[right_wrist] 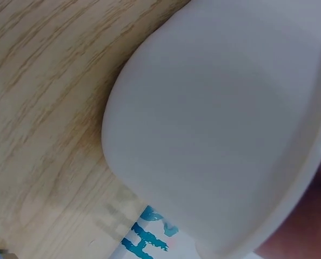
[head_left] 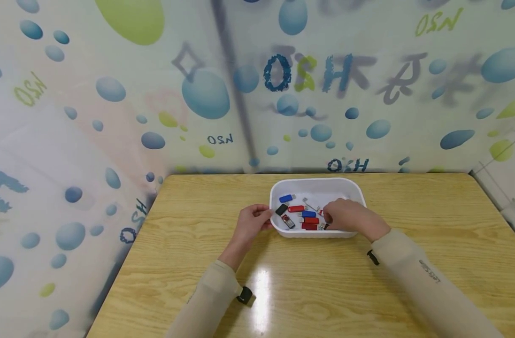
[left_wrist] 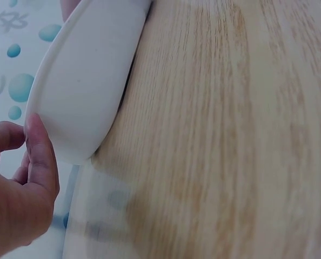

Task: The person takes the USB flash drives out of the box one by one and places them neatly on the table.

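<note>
A white plastic tub (head_left: 314,234) with rounded corners stands on the table, holding several USB flash drives. My left hand (head_left: 250,224) pinches the rim at its left end; the left wrist view shows a fingertip against the outer wall. The right hand (head_left: 352,217) reaches over the near right side into the tub, fingers bent downward. A small dark piece shows by its fingertips, but whether they hold it is hidden. Left of these fingers lie a red drive (head_left: 310,220), blue drives (head_left: 287,198), a black drive (head_left: 281,209) and a red-and-silver swivel drive (head_left: 288,221).
The wood-grain table (head_left: 316,286) extends around the tub. Behind it stands a patterned curtain-like wall (head_left: 282,126) with blue drops and lettering. In the right wrist view, the tub's outer wall (right_wrist: 204,124) fills most of the picture.
</note>
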The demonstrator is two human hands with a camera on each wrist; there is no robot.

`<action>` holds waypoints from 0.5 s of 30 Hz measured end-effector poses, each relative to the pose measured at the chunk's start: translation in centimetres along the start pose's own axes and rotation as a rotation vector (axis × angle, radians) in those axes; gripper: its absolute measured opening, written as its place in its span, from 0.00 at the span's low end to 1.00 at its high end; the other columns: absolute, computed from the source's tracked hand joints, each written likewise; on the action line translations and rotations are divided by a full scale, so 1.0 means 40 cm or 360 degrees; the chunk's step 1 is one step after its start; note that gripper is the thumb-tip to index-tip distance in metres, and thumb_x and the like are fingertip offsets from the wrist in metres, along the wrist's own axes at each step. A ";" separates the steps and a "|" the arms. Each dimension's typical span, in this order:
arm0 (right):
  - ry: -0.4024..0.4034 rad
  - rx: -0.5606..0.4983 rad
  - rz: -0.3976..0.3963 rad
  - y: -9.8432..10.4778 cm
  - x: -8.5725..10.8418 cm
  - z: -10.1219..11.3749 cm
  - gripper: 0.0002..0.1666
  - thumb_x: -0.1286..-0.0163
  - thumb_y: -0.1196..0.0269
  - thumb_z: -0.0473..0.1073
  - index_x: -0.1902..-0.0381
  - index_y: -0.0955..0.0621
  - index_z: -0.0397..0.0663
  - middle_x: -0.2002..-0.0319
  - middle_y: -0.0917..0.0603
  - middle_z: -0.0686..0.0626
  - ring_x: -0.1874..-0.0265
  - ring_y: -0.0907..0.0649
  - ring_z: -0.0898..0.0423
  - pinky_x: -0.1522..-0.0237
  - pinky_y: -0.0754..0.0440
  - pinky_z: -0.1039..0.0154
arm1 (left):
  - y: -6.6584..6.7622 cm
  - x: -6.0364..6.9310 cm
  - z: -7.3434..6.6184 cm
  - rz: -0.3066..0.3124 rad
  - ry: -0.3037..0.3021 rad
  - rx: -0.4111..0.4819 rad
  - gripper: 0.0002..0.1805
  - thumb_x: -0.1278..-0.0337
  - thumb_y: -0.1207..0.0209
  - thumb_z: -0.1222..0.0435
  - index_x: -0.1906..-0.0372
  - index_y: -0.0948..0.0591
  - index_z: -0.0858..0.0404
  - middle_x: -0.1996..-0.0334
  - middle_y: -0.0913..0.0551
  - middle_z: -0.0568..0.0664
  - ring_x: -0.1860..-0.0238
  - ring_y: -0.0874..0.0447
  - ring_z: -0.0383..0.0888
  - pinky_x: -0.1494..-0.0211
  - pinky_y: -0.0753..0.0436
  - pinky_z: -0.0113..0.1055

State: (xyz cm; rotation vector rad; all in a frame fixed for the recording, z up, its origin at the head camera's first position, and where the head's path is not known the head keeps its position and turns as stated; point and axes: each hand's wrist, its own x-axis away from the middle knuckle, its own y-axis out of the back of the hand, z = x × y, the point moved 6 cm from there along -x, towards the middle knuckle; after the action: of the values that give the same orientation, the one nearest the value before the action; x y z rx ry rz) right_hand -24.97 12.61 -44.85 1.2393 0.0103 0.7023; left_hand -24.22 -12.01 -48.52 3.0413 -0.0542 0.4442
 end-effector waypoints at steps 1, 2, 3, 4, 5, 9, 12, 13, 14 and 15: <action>0.0001 -0.0004 -0.0001 0.000 0.000 0.000 0.08 0.32 0.27 0.42 0.65 0.17 0.48 0.71 0.21 0.53 0.68 0.23 0.54 0.62 0.24 0.59 | 0.000 0.000 0.000 0.0002 0.0006 -0.0007 0.14 0.28 0.39 0.70 0.45 0.20 0.76 0.56 0.16 0.68 0.69 0.17 0.41 0.61 0.11 0.32; 0.0000 -0.0006 -0.0004 -0.001 -0.001 0.000 0.08 0.32 0.27 0.42 0.65 0.17 0.48 0.71 0.21 0.53 0.68 0.23 0.54 0.62 0.24 0.59 | 0.000 0.001 -0.001 0.0004 0.0011 -0.0011 0.14 0.28 0.40 0.70 0.45 0.21 0.76 0.56 0.16 0.68 0.69 0.17 0.41 0.61 0.11 0.33; -0.0005 -0.0010 -0.0003 -0.002 -0.001 -0.001 0.08 0.32 0.27 0.42 0.65 0.17 0.48 0.72 0.21 0.53 0.68 0.23 0.54 0.62 0.24 0.59 | 0.000 0.002 -0.002 0.0006 0.0015 -0.0015 0.14 0.28 0.40 0.71 0.45 0.21 0.77 0.56 0.16 0.69 0.69 0.17 0.41 0.61 0.11 0.33; -0.0012 -0.0012 -0.0002 -0.002 -0.002 -0.002 0.08 0.32 0.27 0.42 0.65 0.17 0.48 0.72 0.21 0.52 0.68 0.23 0.54 0.62 0.24 0.59 | 0.000 0.002 -0.002 0.0006 0.0019 -0.0015 0.14 0.28 0.40 0.71 0.45 0.21 0.77 0.56 0.16 0.69 0.69 0.17 0.41 0.61 0.11 0.33; -0.0019 -0.0010 -0.0002 -0.003 -0.003 -0.004 0.08 0.32 0.27 0.43 0.65 0.17 0.48 0.72 0.21 0.52 0.68 0.23 0.54 0.62 0.24 0.59 | 0.000 0.002 -0.002 0.0006 0.0019 -0.0017 0.14 0.28 0.40 0.71 0.45 0.21 0.77 0.56 0.16 0.69 0.69 0.17 0.41 0.61 0.11 0.33; -0.0036 0.0002 0.0002 -0.005 -0.006 -0.009 0.09 0.32 0.27 0.44 0.65 0.17 0.47 0.72 0.21 0.52 0.68 0.23 0.54 0.61 0.23 0.59 | 0.000 0.004 -0.002 -0.0009 0.0004 0.0004 0.15 0.28 0.39 0.69 0.45 0.20 0.75 0.56 0.16 0.67 0.69 0.17 0.40 0.63 0.12 0.30; -0.0034 0.0007 0.0003 -0.004 -0.007 -0.011 0.09 0.32 0.27 0.44 0.65 0.17 0.47 0.72 0.20 0.52 0.69 0.23 0.54 0.61 0.22 0.59 | -0.001 0.006 -0.002 -0.0024 -0.0012 0.0017 0.14 0.28 0.38 0.68 0.45 0.20 0.74 0.57 0.15 0.64 0.69 0.17 0.40 0.64 0.13 0.29; -0.0030 0.0002 0.0001 -0.004 -0.007 -0.012 0.09 0.32 0.27 0.44 0.65 0.17 0.47 0.72 0.20 0.53 0.69 0.23 0.54 0.61 0.22 0.59 | 0.000 0.007 -0.003 -0.0028 -0.0016 0.0022 0.14 0.29 0.38 0.69 0.46 0.19 0.74 0.58 0.15 0.64 0.69 0.17 0.40 0.64 0.13 0.28; -0.0023 -0.0007 -0.0003 -0.003 -0.006 -0.012 0.09 0.32 0.27 0.44 0.65 0.17 0.47 0.72 0.20 0.53 0.69 0.23 0.55 0.61 0.22 0.60 | 0.000 0.007 -0.002 -0.0032 -0.0018 0.0024 0.14 0.29 0.38 0.69 0.46 0.19 0.74 0.59 0.15 0.63 0.69 0.17 0.40 0.64 0.13 0.28; -0.0016 -0.0019 -0.0006 -0.003 -0.006 -0.012 0.09 0.32 0.27 0.43 0.66 0.17 0.46 0.72 0.20 0.53 0.69 0.23 0.55 0.62 0.22 0.60 | 0.000 0.007 -0.003 -0.0035 -0.0022 0.0024 0.13 0.29 0.38 0.69 0.47 0.19 0.74 0.59 0.15 0.63 0.69 0.16 0.40 0.64 0.13 0.28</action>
State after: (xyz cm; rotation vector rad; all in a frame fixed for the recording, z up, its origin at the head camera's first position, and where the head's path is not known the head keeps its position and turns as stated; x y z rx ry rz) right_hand -25.27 12.89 -45.20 1.2311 0.0000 0.6920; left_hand -23.98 -12.01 -48.33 3.0569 -0.0183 0.4242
